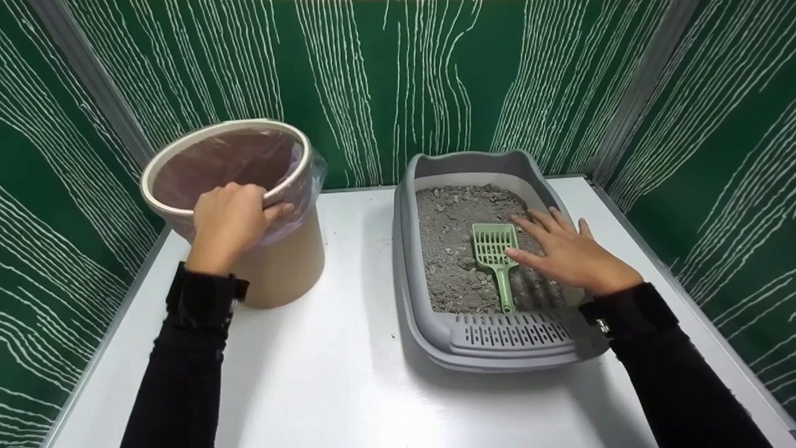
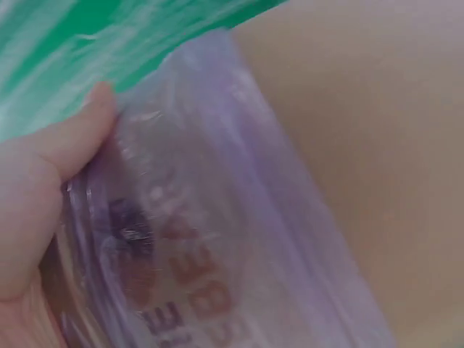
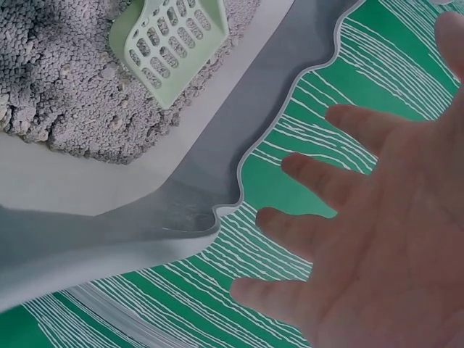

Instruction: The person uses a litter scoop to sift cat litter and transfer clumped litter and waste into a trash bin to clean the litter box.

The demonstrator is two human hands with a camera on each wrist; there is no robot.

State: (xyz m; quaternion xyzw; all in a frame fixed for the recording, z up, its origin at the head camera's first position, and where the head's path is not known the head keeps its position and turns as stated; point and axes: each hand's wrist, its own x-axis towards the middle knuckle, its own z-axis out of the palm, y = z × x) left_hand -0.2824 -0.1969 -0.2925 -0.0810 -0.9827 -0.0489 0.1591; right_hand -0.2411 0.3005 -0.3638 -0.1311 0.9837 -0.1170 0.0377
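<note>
My left hand [image 1: 230, 214] grips the near rim of a beige trash bin [image 1: 289, 267], fingers over the edge and thumb outside. A translucent purple bag [image 2: 196, 188] lines the bin and folds down over its outside; the left wrist view shows printed letters there. Over the right side of a grey litter box [image 1: 516, 354], my right hand [image 1: 566, 252] is spread and holds nothing. Grey litter [image 1: 448, 280] fills the box's floor. On it lies a light green slotted litter scoop [image 1: 495, 246], handle toward me, just left of the right hand's thumb.
Both containers stand on a white table [image 1: 336, 361], bin left and litter box right, with a gap between them. Green panels [image 1: 373, 81] with white wavy lines enclose the back and both sides, joined by grey corner posts [image 1: 647, 81].
</note>
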